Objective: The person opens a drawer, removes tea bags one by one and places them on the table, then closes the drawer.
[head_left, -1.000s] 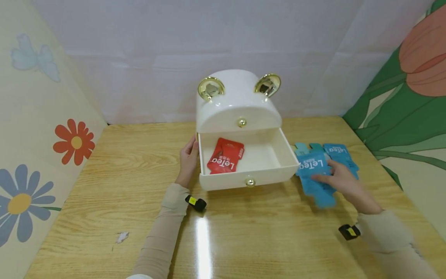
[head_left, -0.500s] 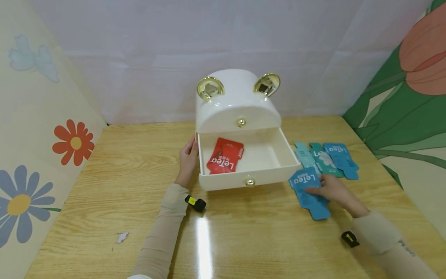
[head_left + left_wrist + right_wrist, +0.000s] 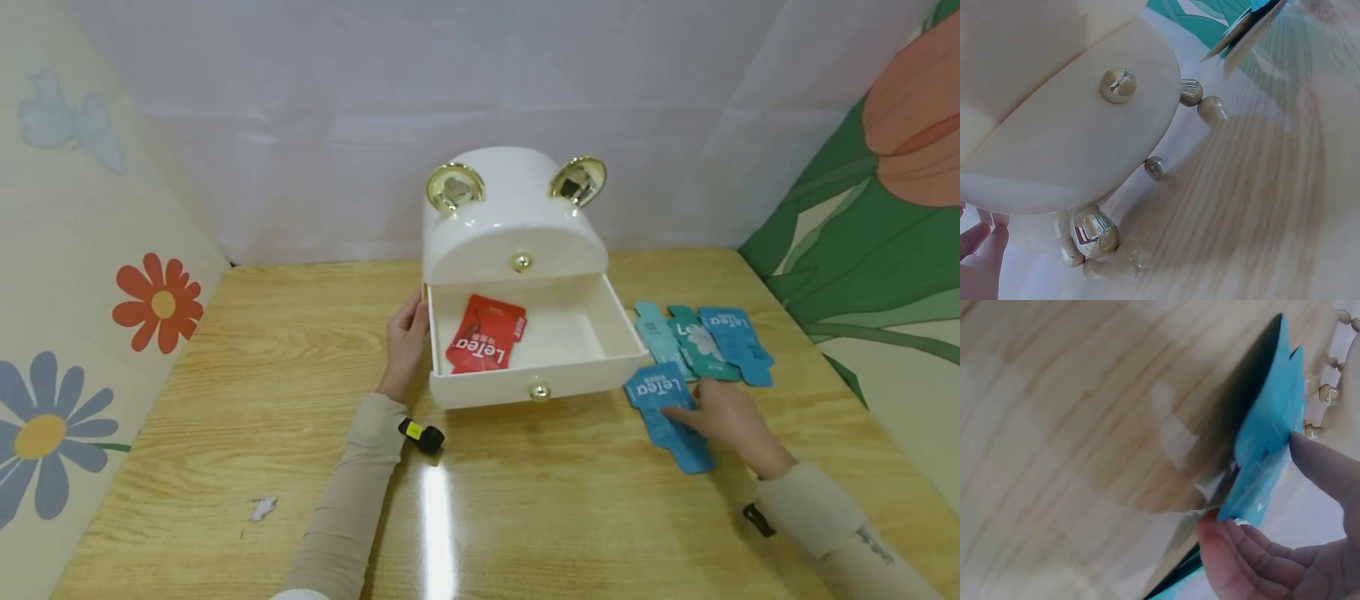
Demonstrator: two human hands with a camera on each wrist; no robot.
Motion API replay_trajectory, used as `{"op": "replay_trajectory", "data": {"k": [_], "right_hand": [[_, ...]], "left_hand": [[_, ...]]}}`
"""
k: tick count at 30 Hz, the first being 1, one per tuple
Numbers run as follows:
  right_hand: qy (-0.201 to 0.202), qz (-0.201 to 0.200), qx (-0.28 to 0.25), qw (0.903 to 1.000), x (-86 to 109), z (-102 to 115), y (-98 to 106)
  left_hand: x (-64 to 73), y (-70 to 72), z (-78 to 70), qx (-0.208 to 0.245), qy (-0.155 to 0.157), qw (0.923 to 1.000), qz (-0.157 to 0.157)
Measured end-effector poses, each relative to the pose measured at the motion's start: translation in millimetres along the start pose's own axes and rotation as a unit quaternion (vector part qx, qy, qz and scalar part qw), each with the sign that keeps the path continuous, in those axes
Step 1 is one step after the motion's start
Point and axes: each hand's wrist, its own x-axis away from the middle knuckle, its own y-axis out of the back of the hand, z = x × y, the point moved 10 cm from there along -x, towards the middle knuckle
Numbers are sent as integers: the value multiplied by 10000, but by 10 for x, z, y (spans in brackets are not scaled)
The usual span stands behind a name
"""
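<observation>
My right hand (image 3: 731,421) pinches a blue LeTea packet (image 3: 654,390), thumb on its printed face and fingers at its edge. In the right wrist view this packet (image 3: 1275,440) is tilted up from the wood. My left hand (image 3: 407,342) rests its fingers against the left side of a white box (image 3: 517,208) with gold round ears. The box's lower drawer (image 3: 592,373) is pulled out. Red LeTea packets (image 3: 491,329) lie overlapping in its left part. The left wrist view shows the drawer's gold knob (image 3: 1119,85) and left fingertips at the box.
Right of the drawer lie a pale teal packet (image 3: 660,337), a green one with a white flower (image 3: 701,343) and another blue one (image 3: 738,340), side by side on the wooden table (image 3: 300,375). A white curtain (image 3: 315,125) hangs behind the box.
My right hand has carried the blue packet toward the table's front and slightly left, off the teal and green packets it covered. The left hand and the box have stayed put.
</observation>
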Motion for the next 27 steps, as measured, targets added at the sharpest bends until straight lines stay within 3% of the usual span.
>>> {"op": "replay_trajectory", "data": {"k": [15, 19, 23, 27], "right_hand": [[347, -374, 373, 9980, 8, 287, 333], [754, -1066, 376, 9907, 37, 445, 570], [1354, -1866, 504, 9718, 104, 658, 836], [1546, -2046, 464, 9655, 113, 817, 1033]], "left_hand": [[-25, -7, -10, -58, 38, 10000, 18], [-23, -14, -8, 91, 29, 9999, 51], [-18, -6, 6, 127, 50, 9999, 22], [-8, 4, 20, 59, 89, 9999, -12]]}}
